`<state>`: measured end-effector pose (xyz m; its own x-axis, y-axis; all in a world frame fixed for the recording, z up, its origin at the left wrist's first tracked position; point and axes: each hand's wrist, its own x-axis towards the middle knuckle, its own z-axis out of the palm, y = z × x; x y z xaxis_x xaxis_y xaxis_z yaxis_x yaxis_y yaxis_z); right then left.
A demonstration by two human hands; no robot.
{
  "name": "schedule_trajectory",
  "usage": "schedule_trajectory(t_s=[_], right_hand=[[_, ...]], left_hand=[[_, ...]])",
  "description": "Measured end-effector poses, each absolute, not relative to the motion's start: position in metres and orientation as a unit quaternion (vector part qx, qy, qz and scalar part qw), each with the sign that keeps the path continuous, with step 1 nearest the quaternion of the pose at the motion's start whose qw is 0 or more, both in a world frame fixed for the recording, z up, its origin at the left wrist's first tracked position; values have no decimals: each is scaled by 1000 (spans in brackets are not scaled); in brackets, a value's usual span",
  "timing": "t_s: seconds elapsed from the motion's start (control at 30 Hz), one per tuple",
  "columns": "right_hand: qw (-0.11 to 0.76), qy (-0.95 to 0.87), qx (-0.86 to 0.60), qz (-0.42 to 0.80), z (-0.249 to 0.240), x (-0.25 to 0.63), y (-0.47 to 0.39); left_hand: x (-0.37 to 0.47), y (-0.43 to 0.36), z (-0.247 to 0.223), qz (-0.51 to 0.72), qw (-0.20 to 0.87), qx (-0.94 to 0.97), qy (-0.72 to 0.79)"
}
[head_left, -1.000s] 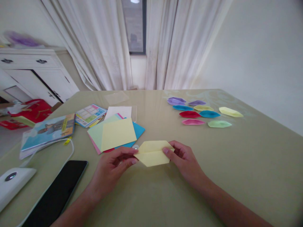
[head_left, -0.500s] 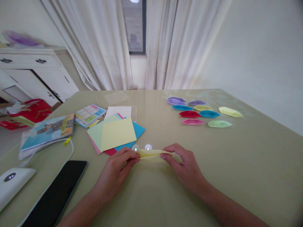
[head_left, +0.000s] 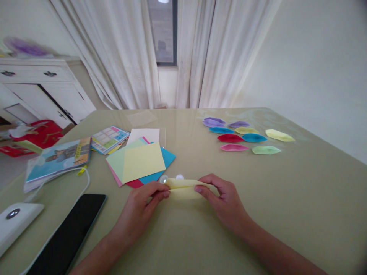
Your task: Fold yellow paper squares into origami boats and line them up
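A pale yellow folded paper boat is stretched between my two hands, low over the middle of the table. My left hand pinches its left end between thumb and fingers. On the other end, my right hand grips with thumb in front and fingers behind. A crease line runs along the paper's length, and its lower side hangs toward me. Two small round shiny spots show just behind the boat; what they are I cannot tell. Left of it fans a stack of coloured paper sheets.
Several folded paper boats in different colours lie at the back right. On the left are a black phone, a white device with a cable, a magazine and printed cards. Curtains hang behind the table.
The sides of the yellow paper have spread a little wider between my fingers, showing more of its lower side. Both hands stay almost in place.
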<state>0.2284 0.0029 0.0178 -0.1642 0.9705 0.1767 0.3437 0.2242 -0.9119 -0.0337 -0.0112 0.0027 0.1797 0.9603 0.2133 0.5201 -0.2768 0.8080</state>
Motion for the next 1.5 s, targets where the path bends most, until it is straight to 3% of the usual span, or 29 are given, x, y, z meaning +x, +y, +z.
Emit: schedule_trajectory(t_s=[0.47,0.77,1.23,1.5], right_hand=[[418,-567,-500,504,18,229,11],[415,-555,-503,516,17,230,10],[428,-555,-498,511,18,229,8],[427,-564,-492,507,18,229,8]], left_hand=[[-35,-11,9,435,368,673,471],[-37,-11,9,445,377,686,435],[-32,-19,2,445,523,564,458],[-29,-17,8,463,543,529,460]])
